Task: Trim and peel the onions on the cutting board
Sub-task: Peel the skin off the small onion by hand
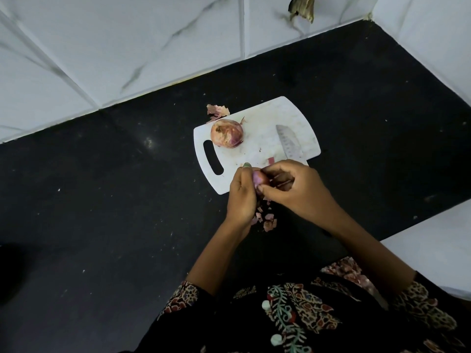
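Observation:
A white cutting board (260, 115) with a handle slot lies on the black counter. On its left part rests a whole onion (226, 133) in its papery skin. A knife blade (287, 141) lies on the board's right part, its handle hidden behind my right hand. Over the board's near edge, my left hand (242, 194) holds a small purple onion (260, 179). My right hand (298, 184) pinches that same onion from the right, and most of it is hidden by my fingers. Loose skin pieces (266, 216) lie on the counter below my hands.
More peel scraps (216, 110) lie off the board's far left corner. The black counter (102, 200) runs to a white tiled wall (127, 47) behind and at right. A white surface (438, 245) sits at the near right.

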{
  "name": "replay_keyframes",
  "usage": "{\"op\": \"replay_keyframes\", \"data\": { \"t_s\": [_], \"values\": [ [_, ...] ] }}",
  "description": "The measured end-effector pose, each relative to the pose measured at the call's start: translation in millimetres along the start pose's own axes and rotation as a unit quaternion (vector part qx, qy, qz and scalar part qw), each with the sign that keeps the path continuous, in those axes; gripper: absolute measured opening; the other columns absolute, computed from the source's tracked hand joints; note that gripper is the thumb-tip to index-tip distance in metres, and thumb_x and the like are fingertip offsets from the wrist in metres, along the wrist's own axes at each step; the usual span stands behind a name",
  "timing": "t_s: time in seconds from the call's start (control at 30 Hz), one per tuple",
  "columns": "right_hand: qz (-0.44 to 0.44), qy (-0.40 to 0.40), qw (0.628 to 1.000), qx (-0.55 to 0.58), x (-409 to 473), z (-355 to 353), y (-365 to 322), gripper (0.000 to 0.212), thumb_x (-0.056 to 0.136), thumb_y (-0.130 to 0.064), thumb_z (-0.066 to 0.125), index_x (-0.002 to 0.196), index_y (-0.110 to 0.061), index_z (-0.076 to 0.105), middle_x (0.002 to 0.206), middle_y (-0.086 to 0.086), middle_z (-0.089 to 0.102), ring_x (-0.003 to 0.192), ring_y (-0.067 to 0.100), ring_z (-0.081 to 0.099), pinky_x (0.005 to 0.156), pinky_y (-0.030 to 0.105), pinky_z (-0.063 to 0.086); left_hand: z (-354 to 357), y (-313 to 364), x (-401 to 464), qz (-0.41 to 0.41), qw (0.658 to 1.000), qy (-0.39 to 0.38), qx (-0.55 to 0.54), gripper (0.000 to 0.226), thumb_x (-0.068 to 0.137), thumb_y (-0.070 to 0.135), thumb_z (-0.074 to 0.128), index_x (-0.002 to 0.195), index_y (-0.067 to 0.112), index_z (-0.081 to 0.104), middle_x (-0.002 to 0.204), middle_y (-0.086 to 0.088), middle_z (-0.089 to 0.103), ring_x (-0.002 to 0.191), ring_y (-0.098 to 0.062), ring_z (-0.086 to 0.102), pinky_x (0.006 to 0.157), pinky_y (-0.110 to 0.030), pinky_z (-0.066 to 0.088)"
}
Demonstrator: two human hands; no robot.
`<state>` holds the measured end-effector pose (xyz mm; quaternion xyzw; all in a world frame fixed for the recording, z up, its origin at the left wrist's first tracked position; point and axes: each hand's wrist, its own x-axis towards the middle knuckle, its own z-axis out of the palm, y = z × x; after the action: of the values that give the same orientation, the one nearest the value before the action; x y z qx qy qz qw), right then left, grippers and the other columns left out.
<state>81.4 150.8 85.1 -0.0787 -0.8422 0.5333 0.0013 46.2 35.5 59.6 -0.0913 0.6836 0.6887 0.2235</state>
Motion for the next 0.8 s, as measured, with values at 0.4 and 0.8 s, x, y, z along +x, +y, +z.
{"op": "replay_keyframes", "data": {
  "t_s": [0.4, 0.8],
  "values": [
    [-0.035, 0.029, 0.998, -0.040, 3, -7, 2, 0.006, 0.074, -0.001, 0.069, 0.078, -0.004, 0.074, 0.069, 0.003, 0.072, 0.065, 0.014, 0.066, 0.068, 0.029, 0.055, -2, -1, -1, -0.016, 0.999, -0.015, 0.040, 0.045, 0.101, 0.030, 0.027, 0.093, 0.003, 0.063, 0.083, -0.011, 0.066, 0.071, -0.013, 0.058, 0.068, -0.030, 0.045],
    [-0.022, 0.084, 0.996, 0.017, -7, 10, 8, 0.008, 0.083, -0.016, 0.070, 0.089, -0.013, 0.067, 0.085, -0.005, 0.069, 0.081, 0.005, 0.066, 0.074, 0.020, 0.052, -1, 1, 0, -0.010, 1.000, -0.003, 0.016, 0.049, 0.101, 0.042, 0.031, 0.082, 0.007, 0.059, 0.081, -0.015, 0.062, 0.080, -0.022, 0.059, 0.082, -0.039, 0.047]
  ]
}}
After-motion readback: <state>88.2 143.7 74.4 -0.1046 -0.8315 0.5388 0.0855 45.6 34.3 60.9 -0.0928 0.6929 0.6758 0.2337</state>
